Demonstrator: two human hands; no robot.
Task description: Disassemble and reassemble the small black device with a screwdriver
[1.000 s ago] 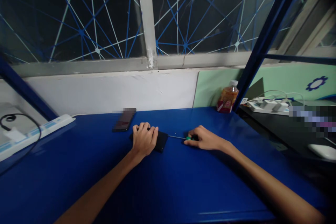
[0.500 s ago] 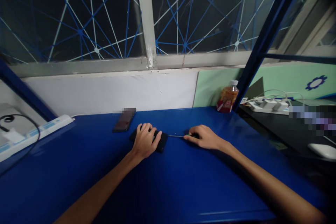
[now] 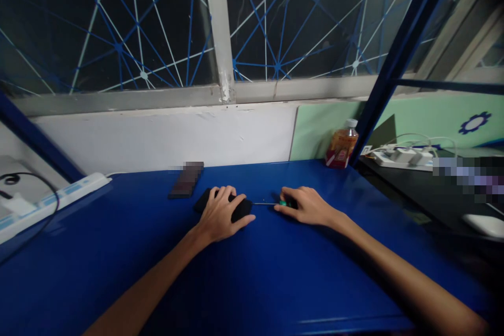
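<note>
The window (image 3: pixel 334 26) spanned the upper view around 12 o'clock, its dark panes patterned with blue and white lines. The blue counter (image 3: pixel 252 283) filled the lower view around 6 o'clock, its smooth top meeting a white wall (image 3: pixel 169 139) and a green panel (image 3: pixel 315 128). At 3 to 4 o'clock, beyond a slanting blue post (image 3: pixel 394 71), stood a dark desk (image 3: pixel 409 181) with a white power strip and plugs (image 3: pixel 409 159) on it.

Another power strip (image 3: pixel 55 203) lay near 9 o'clock. The bottle (image 3: pixel 342 146) stood upright at 3 o'clock, white cap on; amber showed in its upper part and deep red lower down, but the liquid level could not be told.

The left hand (image 3: pixel 224 215), at 7 o'clock, was spread wide over a flat black object (image 3: pixel 241 209), thumb reaching past its near edge. The right hand (image 3: pixel 305 205), between 4 and 5 o'clock, was narrow, thumb and fingers pinched around the green handle of a thin-shafted tool (image 3: pixel 282 203). Its shaft pointed toward 9 o'clock and reached the black object's edge; whether it touched could not be told. A dark slab (image 3: pixel 185 184), partly pixelated, lay at 8 o'clock.
</note>
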